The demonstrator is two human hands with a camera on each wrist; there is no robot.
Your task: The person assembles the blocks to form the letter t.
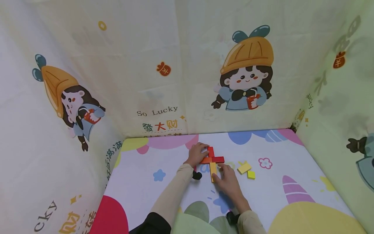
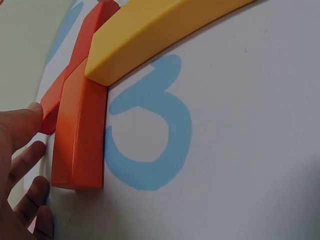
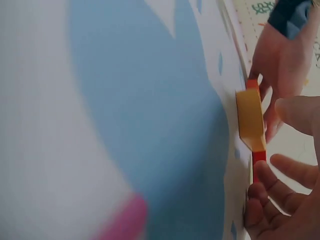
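Observation:
Wooden-looking blocks lie in a cross on the table: a red block at the far end, an orange block to the left, a second red block to the right, and a long yellow block toward me. My left hand is at the far red block, a fingertip touching its side in the left wrist view; its other fingers are loosely bent. My right hand lies beside the yellow block, thumb near its side and fingers spread by the right red block. Whether the thumb touches is unclear.
Right of the cross lie a pale yellow block and a small bright yellow block. The printed tabletop is bounded by hanging patterned cloth at the back and both sides.

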